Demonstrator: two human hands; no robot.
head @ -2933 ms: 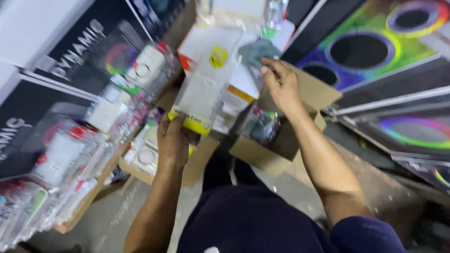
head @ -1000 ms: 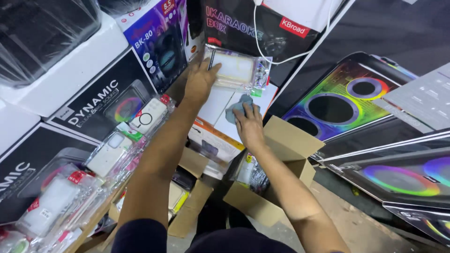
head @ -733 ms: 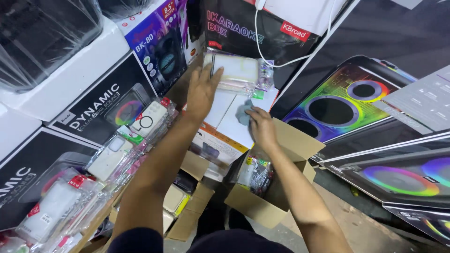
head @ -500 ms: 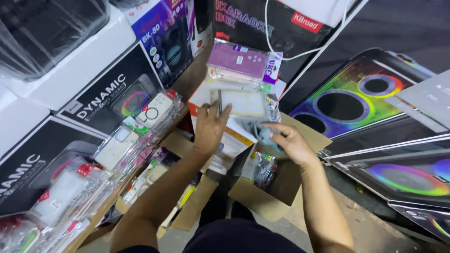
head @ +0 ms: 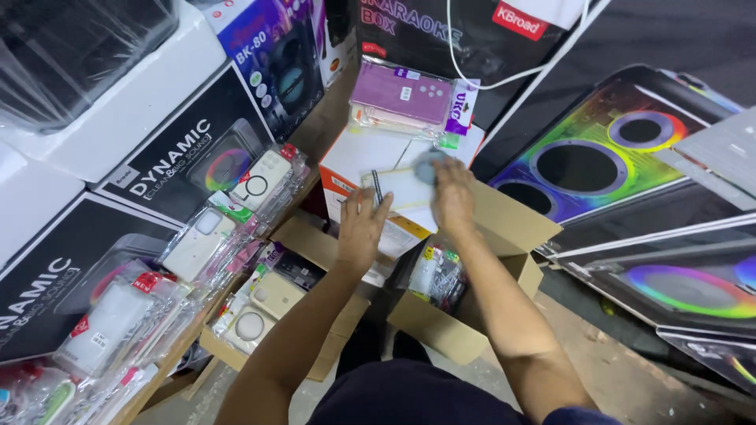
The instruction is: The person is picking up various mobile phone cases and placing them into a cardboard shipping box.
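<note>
My left hand (head: pixel 362 227) grips the near end of a clear packaged phone case (head: pixel 403 187) and holds it flat over a white box (head: pixel 370 153). My right hand (head: pixel 453 194) presses a grey cloth (head: pixel 429 167) onto the far end of that same case. Beyond the hands, a purple packaged phone case (head: pixel 398 90) lies on top of a small stack of similar packs.
An open cardboard box (head: pixel 480 260) with small packaged items sits under my right arm. Another open carton (head: pixel 272 303) of phone cases lies at lower left. Rows of packaged cases (head: pixel 197 244) lean along the left. Large speaker boxes (head: pixel 598 157) stand on both sides.
My left hand took the clear packaged case off the far stack and drew it closer, uncovering the purple case. My right hand brought the cloth onto the case.
</note>
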